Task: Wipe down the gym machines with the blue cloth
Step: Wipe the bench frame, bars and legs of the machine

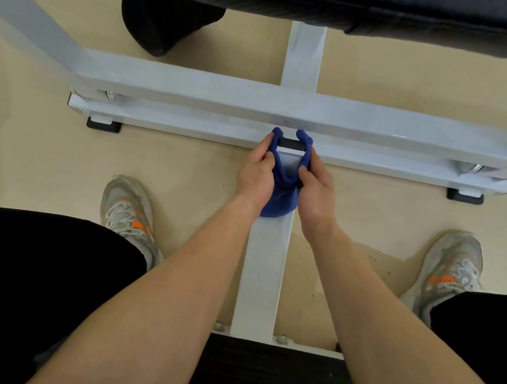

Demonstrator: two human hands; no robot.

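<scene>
A blue cloth [281, 196] is wrapped around the white floor bar [262, 276] of the gym machine, close to where it meets the white crossbar [195, 89]. My left hand [257, 172] grips the cloth's left side and my right hand [315, 190] grips its right side, one on each flank of the bar. The cloth's two ends stick up beyond my fingertips, beside a small black part on the bar. My fingers are curled into the fabric.
A black padded seat [342, 0] hangs at the top, with a black roller pad [159, 21] at the upper left. My two grey sneakers [132, 215] stand on the beige floor either side of the bar. A black pad [265, 383] lies at the bottom edge.
</scene>
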